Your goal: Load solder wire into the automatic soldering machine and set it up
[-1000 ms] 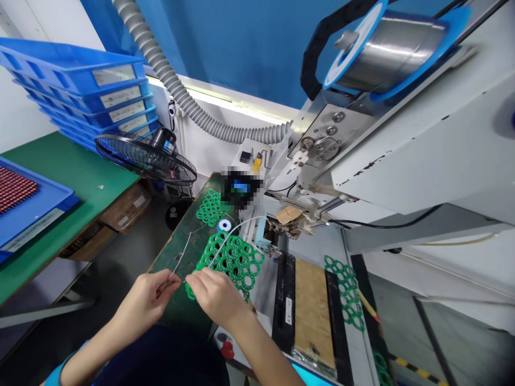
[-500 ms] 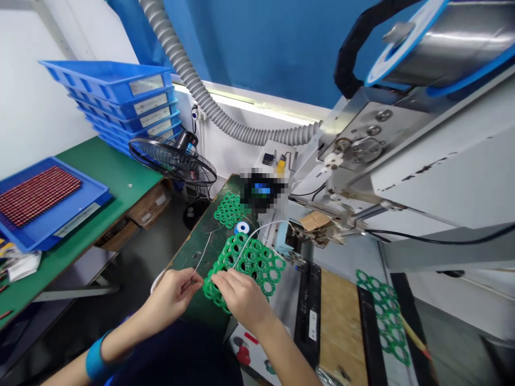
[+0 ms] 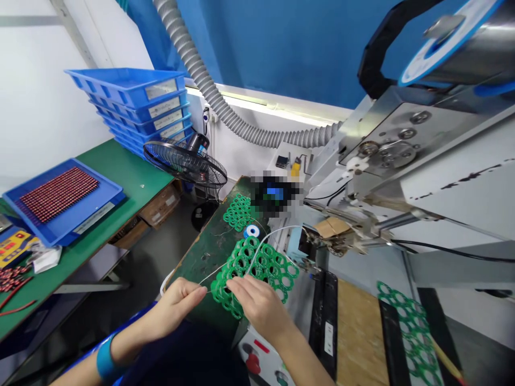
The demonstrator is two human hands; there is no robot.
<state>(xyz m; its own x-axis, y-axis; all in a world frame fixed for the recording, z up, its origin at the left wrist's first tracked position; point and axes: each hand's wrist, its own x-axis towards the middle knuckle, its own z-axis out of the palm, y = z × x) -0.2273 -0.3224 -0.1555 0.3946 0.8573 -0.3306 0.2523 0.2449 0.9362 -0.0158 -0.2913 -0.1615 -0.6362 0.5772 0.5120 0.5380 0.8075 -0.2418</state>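
Note:
Pinched in my left hand (image 3: 177, 305) is a thin silvery wire (image 3: 212, 272) that looks like solder. It loops toward the near-left edge of a sheet of joined green rings (image 3: 277, 271). My right hand (image 3: 259, 303) lies over that sheet's near edge with its fingers closed. A white cord (image 3: 273, 231) arches from the machine side down to this hand. Whatever its fingers grip is hidden beneath them. Just beyond the sheet sits a small blue-and-white spool (image 3: 252, 231), with a second green ring sheet (image 3: 237, 212) behind it.
At right stands a machine (image 3: 386, 153) carrying a big wire spool (image 3: 462, 48); more green rings (image 3: 414, 332) lie by its bed. A fan (image 3: 185, 161) stands beyond the bench. Left, a green table (image 3: 148, 182) bears stacked blue trays (image 3: 132, 91) and a tray of red-black parts (image 3: 98, 214).
The view has swung left, so the scene sits further right. The wire from my left hand now bends toward the ring sheet instead of running up the bench. My right hand stays over the sheet.

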